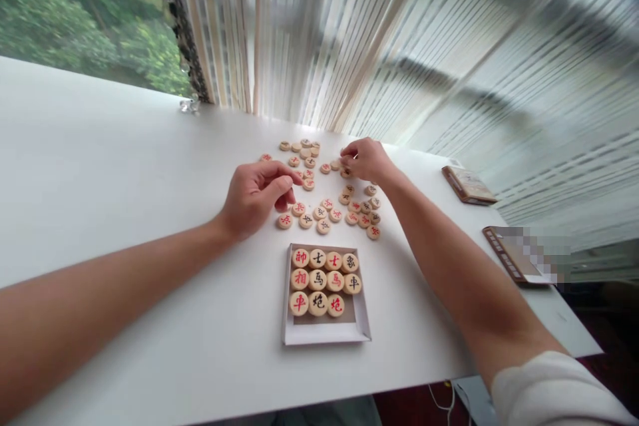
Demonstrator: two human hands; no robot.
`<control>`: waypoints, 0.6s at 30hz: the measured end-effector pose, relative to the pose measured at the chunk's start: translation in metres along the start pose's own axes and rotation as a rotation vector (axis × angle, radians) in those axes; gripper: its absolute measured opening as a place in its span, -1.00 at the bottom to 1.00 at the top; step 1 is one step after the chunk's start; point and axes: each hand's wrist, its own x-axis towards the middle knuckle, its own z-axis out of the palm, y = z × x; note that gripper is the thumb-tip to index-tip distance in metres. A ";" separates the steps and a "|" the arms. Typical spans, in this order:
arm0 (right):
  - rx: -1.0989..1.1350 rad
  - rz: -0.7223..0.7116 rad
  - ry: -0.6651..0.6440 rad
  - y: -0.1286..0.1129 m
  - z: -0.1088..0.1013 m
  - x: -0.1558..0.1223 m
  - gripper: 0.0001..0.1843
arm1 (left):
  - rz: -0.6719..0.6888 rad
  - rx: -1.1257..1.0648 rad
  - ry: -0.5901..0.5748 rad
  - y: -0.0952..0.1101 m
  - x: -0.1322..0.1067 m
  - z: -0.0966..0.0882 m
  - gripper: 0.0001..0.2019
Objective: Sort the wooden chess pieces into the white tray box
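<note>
Round wooden Chinese chess pieces (335, 215) with red or black characters lie loose across the middle of the table. My left hand (259, 196) hovers at their left side, fingers loosely curled and a little apart, with nothing visible in it. At the back right of the spread, my right hand (367, 158) reaches down with its fingertips pinched around a chess piece, which they mostly hide. Nearer to me sits a shallow white box (327, 333). Rows of pieces fill most of it, and its brown bottom shows at the front right.
Two brown box-like items, one farther (469, 185) and one nearer (514, 256), lie along the table's right side. A striped string curtain (309, 33) hangs behind the white table (150, 339). A clear glass ornament (190, 105) is at the back left. White cables (444, 406) show below the front edge.
</note>
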 end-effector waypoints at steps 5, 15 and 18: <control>0.210 0.037 0.109 -0.004 -0.015 -0.017 -0.81 | 0.024 -0.001 -0.013 -0.001 -0.001 0.000 -0.84; 0.992 -0.022 -0.169 -0.061 -0.007 -0.107 -0.48 | 0.030 0.069 -0.143 -0.006 -0.001 0.003 -0.82; 1.145 0.016 -0.216 -0.073 0.004 -0.113 -0.46 | 0.001 0.039 -0.147 -0.008 -0.001 0.003 -0.76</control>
